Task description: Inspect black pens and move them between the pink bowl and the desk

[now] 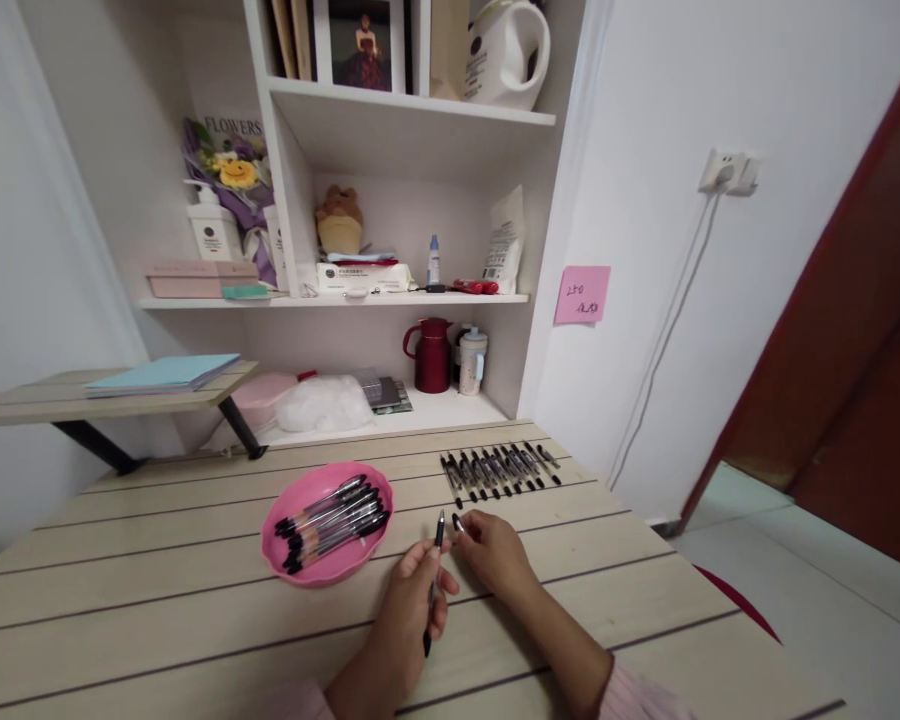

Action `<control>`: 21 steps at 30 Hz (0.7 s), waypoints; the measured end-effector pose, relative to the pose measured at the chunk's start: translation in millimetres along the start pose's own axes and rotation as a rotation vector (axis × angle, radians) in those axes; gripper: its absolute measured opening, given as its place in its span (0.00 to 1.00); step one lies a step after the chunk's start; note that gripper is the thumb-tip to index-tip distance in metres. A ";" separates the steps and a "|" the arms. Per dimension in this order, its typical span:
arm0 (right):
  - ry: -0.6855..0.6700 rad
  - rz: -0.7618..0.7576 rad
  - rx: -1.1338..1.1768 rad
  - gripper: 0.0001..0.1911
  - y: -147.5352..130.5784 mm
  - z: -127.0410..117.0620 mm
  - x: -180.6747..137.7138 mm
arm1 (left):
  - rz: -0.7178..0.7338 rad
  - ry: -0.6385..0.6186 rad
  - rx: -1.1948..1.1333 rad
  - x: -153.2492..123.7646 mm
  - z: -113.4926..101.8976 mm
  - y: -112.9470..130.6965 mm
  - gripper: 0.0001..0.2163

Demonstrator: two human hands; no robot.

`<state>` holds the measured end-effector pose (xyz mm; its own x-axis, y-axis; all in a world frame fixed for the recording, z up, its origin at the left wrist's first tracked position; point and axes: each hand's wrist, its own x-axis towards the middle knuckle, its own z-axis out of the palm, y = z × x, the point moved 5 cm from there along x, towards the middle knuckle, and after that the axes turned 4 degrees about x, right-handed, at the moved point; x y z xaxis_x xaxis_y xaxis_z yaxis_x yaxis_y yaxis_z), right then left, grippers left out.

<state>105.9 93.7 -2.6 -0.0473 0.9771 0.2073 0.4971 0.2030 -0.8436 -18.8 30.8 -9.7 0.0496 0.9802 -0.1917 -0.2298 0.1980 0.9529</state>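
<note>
My left hand [403, 612] is closed around a black gel pen [439, 532], whose bare writing tip points up and away from me. Close beside that tip, my right hand [499, 555] pinches a black pen cap [457, 522] between thumb and fingertips. Cap and pen are apart. Left of my hands stands a pink bowl [271, 555] with a wavy rim, and several capped clear-barrelled pens [334, 525] lie in it. Beyond my right hand, small black-and-clear pen parts or short pens [499, 472] lie side by side in a slanted row; their exact kind is hard to tell.
The striped wooden table [180, 610] meets a white shelf unit [420, 300] at its back. A raised stand [22, 395] with blue paper [165, 373] is at the left. A red jug [433, 357] and a cup [472, 362] occupy the lowest shelf.
</note>
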 end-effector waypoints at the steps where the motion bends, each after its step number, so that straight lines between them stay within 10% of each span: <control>1: -0.004 -0.006 -0.076 0.07 1.7 0.4 -0.5 | -0.004 0.007 -0.004 0.4 -0.6 -0.9 0.18; 12: 0.025 0.002 -0.531 0.09 -25.6 -8.9 59.8 | 0.012 0.090 -0.112 3.0 -2.2 -3.6 0.20; 21: -0.031 0.015 -0.727 0.12 -30.1 31.0 98.3 | 0.018 0.082 -0.119 11.2 -4.0 -7.1 0.20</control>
<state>59.4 185.6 27.9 -0.0550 0.9831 0.1748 0.9473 0.1067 -0.3020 -20.4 40.3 -19.5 -0.0344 0.9796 -0.1977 -0.3434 0.1742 0.9229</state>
